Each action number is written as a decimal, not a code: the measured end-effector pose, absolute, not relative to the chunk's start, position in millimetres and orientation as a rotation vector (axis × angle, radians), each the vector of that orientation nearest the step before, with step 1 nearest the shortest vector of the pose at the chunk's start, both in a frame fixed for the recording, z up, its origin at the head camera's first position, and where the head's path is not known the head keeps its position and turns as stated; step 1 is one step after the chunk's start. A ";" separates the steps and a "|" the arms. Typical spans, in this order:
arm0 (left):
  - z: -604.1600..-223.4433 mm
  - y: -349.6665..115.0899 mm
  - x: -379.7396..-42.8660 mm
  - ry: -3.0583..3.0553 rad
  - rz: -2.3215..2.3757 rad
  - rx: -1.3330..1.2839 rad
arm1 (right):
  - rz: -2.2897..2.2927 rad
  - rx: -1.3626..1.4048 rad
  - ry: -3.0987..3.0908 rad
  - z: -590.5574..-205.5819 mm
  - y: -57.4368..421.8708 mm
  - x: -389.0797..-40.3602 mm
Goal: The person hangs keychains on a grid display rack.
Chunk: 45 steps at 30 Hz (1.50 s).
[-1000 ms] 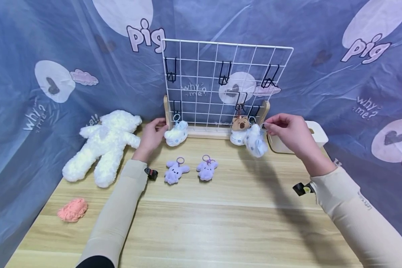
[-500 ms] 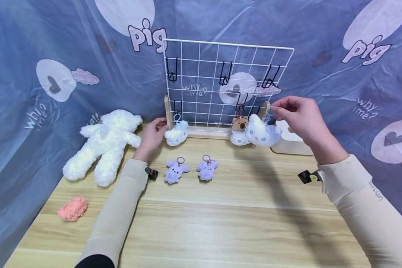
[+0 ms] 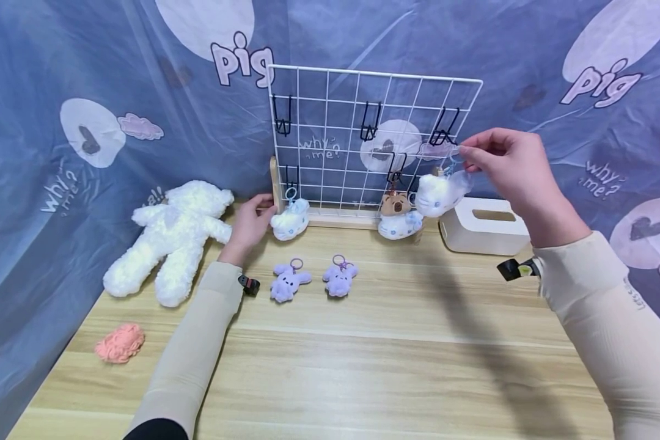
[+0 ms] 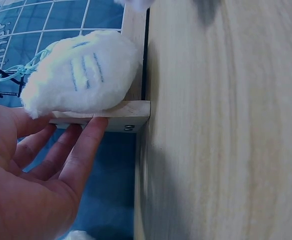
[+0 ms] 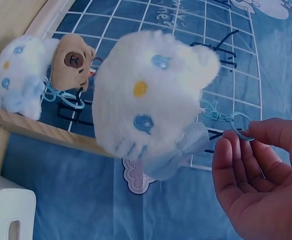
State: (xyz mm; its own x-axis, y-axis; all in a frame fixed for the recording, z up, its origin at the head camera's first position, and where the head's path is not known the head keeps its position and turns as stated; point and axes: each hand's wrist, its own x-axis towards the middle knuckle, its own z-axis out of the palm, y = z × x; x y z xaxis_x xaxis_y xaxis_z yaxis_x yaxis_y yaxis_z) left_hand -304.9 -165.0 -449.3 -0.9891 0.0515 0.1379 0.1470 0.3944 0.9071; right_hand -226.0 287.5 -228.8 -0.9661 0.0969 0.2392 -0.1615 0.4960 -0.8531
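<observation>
My right hand [image 3: 508, 168] pinches the blue ring [image 5: 241, 125] of a white cat plush keychain [image 3: 441, 194] with a blue bow. The plush hangs in front of the wire rack's right side, near a black upper hook [image 3: 442, 133]. My left hand [image 3: 247, 226] holds the rack's left wooden post [image 4: 128, 111], fingertips against its outer side. Another white cat keychain [image 4: 83, 72] hangs on a hook beside that hand. On the lower right hooks hang a brown bear keychain [image 3: 396, 205] and a third white cat keychain [image 5: 23, 75].
Two purple plush keychains [image 3: 287, 284] lie on the wooden table [image 3: 363, 366]. A large white plush [image 3: 170, 238] and a coral fluffy bundle [image 3: 120, 343] are at the left. To the rack's right stands a white tissue box [image 3: 484, 235]. A blue printed cloth [image 3: 159, 49] hangs behind.
My right hand has lifted the white cat keychain up and right, from beside the lower hooks to near the upper right hook. The left hand stays on the post.
</observation>
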 end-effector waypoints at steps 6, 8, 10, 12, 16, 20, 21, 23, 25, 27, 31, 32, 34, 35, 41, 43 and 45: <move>-451.1 -165.2 -303.9 -2.553 -1.665 -0.173 | 1.550 0.061 -2.452 -226.1 290.2 -235.8; -451.2 -165.3 -303.7 -2.553 -1.663 -0.177 | 1.555 0.065 -2.460 -226.8 291.0 -239.1; -451.1 -165.4 -303.5 -2.551 -1.664 -0.177 | 1.560 0.063 -2.471 -227.8 291.4 -242.2; -450.8 -165.4 -303.1 -2.547 -1.670 -0.178 | 1.562 0.057 -2.481 -229.0 291.6 -244.9; -450.2 -165.4 -302.4 -2.546 -1.676 -0.181 | 1.576 0.043 -2.486 -231.8 291.7 -249.1; -450.8 -165.6 -302.0 -2.556 -1.677 -0.173 | 1.571 0.023 -2.497 -234.8 291.5 -252.0; -451.0 -165.6 -302.0 -2.558 -1.677 -0.171 | 1.570 0.016 -2.500 -235.4 291.4 -252.7; -451.5 -165.5 -302.1 -2.558 -1.684 -0.167 | 1.571 0.001 -2.503 -236.0 291.2 -253.9; -451.8 -165.3 -302.6 -2.555 -1.687 -0.166 | 1.574 -0.011 -2.502 -236.3 291.1 -254.9; -451.6 -165.2 -303.0 -2.548 -1.693 -0.170 | 1.578 -0.024 -2.504 -236.1 291.1 -255.7; -450.6 -164.9 -303.5 -2.549 -1.689 -0.180 | 1.605 -0.051 -2.501 -235.1 290.7 -257.8; -450.3 -164.9 -303.6 -2.549 -1.691 -0.180 | 1.609 -0.056 -2.502 -234.9 290.6 -258.5; -449.5 -164.7 -303.5 -2.548 -1.692 -0.180 | 1.629 -0.065 -2.498 -234.3 290.3 -260.1; -449.5 -164.8 -303.8 -2.544 -1.695 -0.179 | 1.642 -0.070 -2.493 -233.9 290.1 -261.0; -449.2 -164.9 -304.6 -2.551 -1.678 -0.180 | 1.669 -0.078 -2.469 -233.6 289.3 -267.1; -449.2 -164.9 -304.9 -2.550 -1.678 -0.183 | 1.671 -0.081 -2.464 -233.9 289.0 -269.1; -448.8 -164.7 -304.9 -2.550 -1.676 -0.186 | 1.664 -0.083 -2.463 -234.6 289.1 -270.9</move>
